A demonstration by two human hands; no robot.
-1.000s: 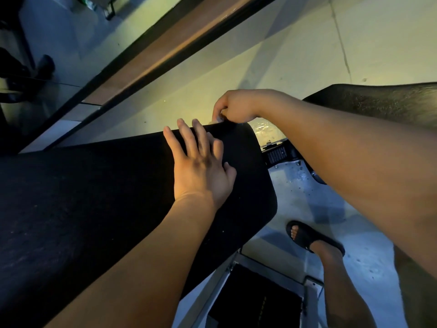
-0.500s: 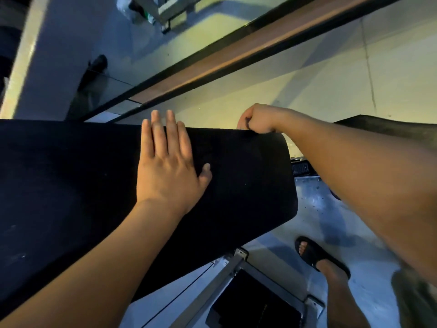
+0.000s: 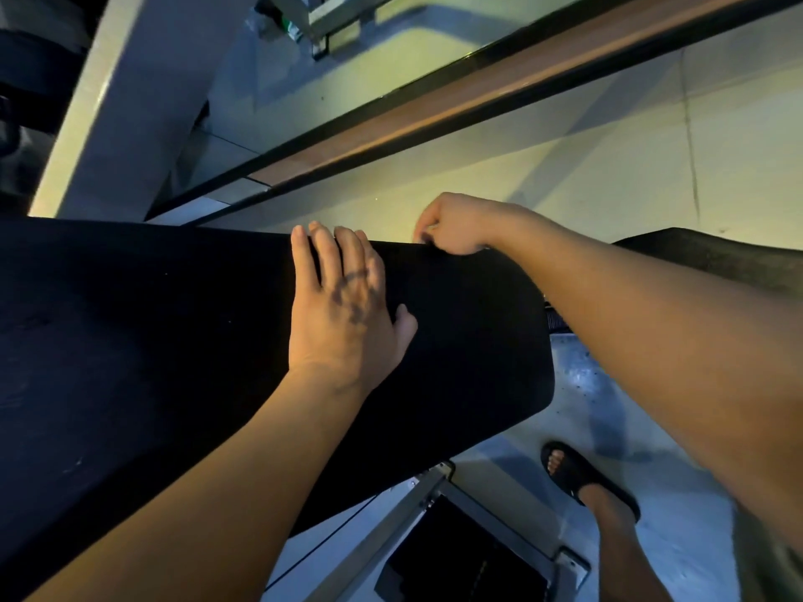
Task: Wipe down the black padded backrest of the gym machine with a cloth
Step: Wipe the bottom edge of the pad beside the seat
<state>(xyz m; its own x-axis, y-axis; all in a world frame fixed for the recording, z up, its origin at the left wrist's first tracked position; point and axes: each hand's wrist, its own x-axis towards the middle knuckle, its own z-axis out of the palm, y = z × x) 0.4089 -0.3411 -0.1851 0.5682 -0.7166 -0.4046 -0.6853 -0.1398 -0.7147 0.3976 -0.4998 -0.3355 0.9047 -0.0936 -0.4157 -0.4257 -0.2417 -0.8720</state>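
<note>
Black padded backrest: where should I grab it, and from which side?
Grab the black padded backrest by its far top edge, reaching over from the near side so fingers hook behind it. The broad face is flat and too wide to grip, so the left hand only lies flat on it; the right hand curls at that edge.

Both forearms (image 3: 217, 471) run bare from the left hand (image 3: 343, 315) and right hand (image 3: 452, 225). Below the right hand, a bare leg (image 3: 617, 536) ends in a black open-toed slide sandal (image 3: 578, 475).
</note>
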